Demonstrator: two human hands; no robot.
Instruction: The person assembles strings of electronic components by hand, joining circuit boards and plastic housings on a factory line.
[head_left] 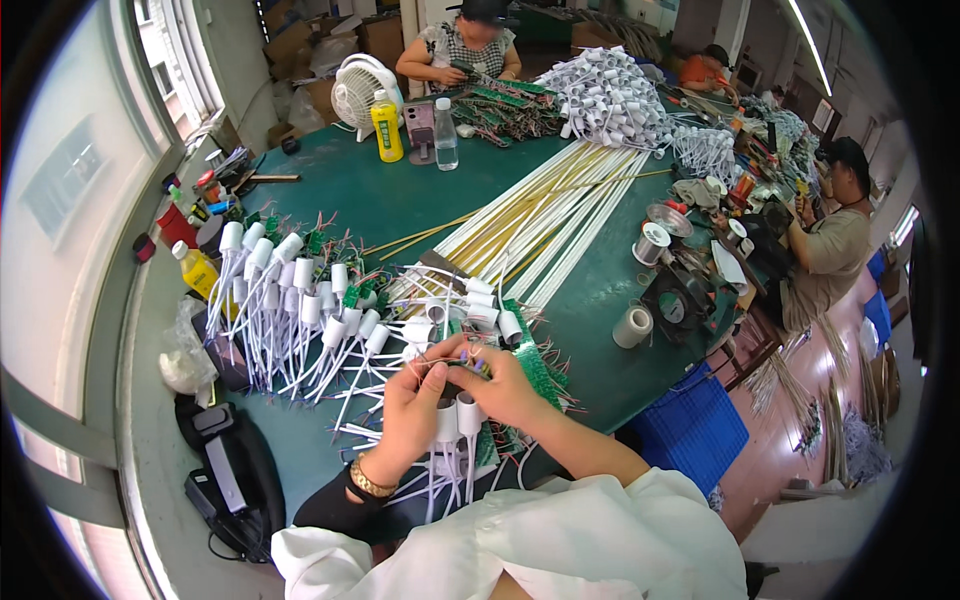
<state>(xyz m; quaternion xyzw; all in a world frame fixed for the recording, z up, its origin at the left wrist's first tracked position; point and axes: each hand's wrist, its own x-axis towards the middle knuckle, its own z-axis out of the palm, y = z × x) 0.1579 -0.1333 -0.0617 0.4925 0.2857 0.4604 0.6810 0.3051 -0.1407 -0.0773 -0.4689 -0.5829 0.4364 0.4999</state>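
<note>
My left hand [408,402] and my right hand [505,388] meet at the near edge of the table, fingertips pinched together. Thin wires [462,358] show between the fingers of both; whatever else they grip is hidden by the fingers. Just under the hands sit white cylindrical caps [468,412] with white cables trailing toward me. Right beside my right hand lies a stack of green circuit boards [540,372] with fine reddish wire ends. More white caps [482,316] lie just beyond my fingers.
Left of my hands is a heap of white caps on cables [300,275]. A bundle of white and yellow strips [540,215] runs to a far pile of caps [608,98]. Bottles [386,128], a fan [362,92], wire spools [633,326] and a blue crate [690,425] stand around. Several people work nearby.
</note>
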